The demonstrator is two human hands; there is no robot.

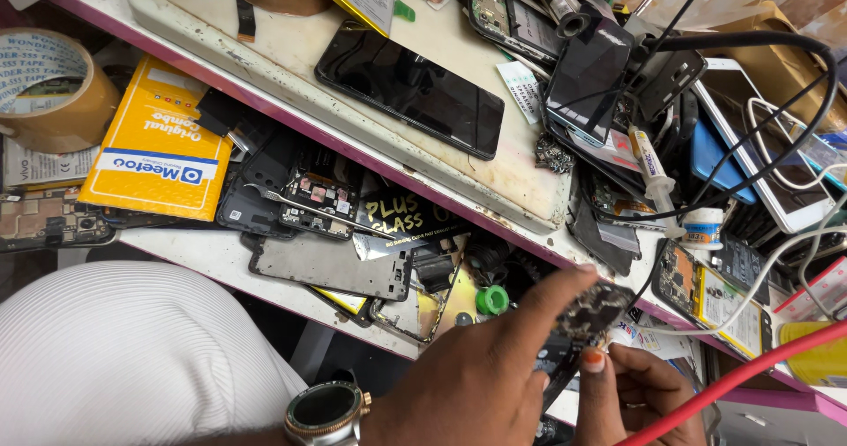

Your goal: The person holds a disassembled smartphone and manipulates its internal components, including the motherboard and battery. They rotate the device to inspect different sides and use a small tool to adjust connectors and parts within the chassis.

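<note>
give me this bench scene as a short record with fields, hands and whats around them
left hand: wears a wristwatch, fingers pinch a small dark circuit board
right hand: thumb touches the board's lower edge
near the hands: green round cap, red cable
bench top: black smartphone face up on a stained white mat, syringe
lower shelf: yellow package, tape roll, phone parts

L hand (481, 384) pinching, R hand (640, 397) curled
</note>
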